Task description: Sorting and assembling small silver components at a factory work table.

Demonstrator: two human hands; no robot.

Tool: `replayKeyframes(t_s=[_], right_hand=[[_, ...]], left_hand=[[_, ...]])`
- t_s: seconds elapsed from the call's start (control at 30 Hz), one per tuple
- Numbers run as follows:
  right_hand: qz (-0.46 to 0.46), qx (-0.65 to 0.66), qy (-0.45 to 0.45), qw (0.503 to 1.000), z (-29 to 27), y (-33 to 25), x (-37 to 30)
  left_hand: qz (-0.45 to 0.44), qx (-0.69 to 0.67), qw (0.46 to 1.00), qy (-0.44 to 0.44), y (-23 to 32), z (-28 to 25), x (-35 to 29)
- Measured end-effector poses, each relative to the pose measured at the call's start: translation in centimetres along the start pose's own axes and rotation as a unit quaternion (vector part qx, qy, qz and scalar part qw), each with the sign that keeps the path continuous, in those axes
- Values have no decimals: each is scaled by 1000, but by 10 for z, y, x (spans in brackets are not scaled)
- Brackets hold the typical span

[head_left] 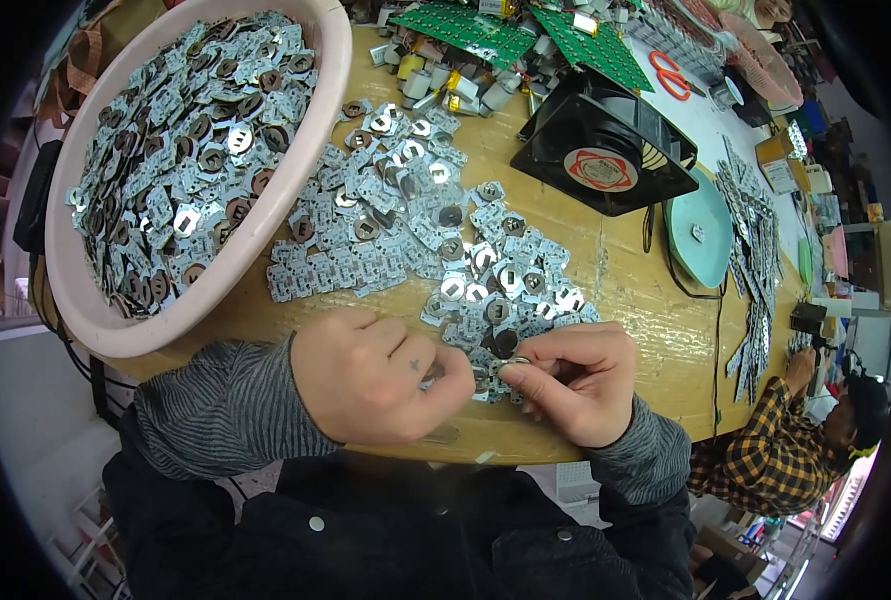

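Note:
My right hand [587, 385] pinches a small circuit board [506, 366] between thumb and forefinger, just above the table's near edge. Close beside it on the left, my left hand [380, 375] is curled closed. A bit of something shows inside its bent forefinger, too small to make out. Just beyond both hands spreads a loose pile of small pale circuit boards [495, 270], many with round silver or dark coin cells on them. A strip of joined boards [337, 265] lies flat to the left of that pile.
A big pink basin [330, 110] heaped with similar boards stands at left. Beyond the pile are a black fan [605, 140], green circuit panels [465, 32] and red scissors [670, 76]. A teal dish [700, 235] and stacked board strips [753, 270] lie right. Another person [795, 440] sits at far right.

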State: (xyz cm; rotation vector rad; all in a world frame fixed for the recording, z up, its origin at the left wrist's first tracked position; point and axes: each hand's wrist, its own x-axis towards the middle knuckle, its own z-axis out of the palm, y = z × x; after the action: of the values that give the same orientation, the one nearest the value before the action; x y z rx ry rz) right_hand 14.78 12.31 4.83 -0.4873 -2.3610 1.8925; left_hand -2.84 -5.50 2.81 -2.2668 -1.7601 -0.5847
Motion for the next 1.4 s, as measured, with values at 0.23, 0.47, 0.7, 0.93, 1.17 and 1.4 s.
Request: replayKeyframes(t_s=[0.23, 0.47, 0.7, 0.93, 1.17, 1.4], right_hand=[[56, 62, 73, 994, 4, -1, 3], [-25, -136, 80, 987, -3, 3, 4], [-167, -180, 81, 966, -5, 4, 5], [-276, -207, -15, 938, -2, 7, 6], [-371, -271, -21, 888, 0, 9, 10], [-370, -372, 27, 851, 10, 9, -3]], left_hand=[[-40, -17, 999, 26, -5, 6, -3], [-58, -32, 998, -15, -5, 4, -3], [-68, -49, 996, -9, -4, 6, -4], [-52, -78, 996, -6, 0, 2, -2], [-52, -128, 990, -19, 1, 9, -1], [-94, -168, 980, -54, 4, 11, -1]])
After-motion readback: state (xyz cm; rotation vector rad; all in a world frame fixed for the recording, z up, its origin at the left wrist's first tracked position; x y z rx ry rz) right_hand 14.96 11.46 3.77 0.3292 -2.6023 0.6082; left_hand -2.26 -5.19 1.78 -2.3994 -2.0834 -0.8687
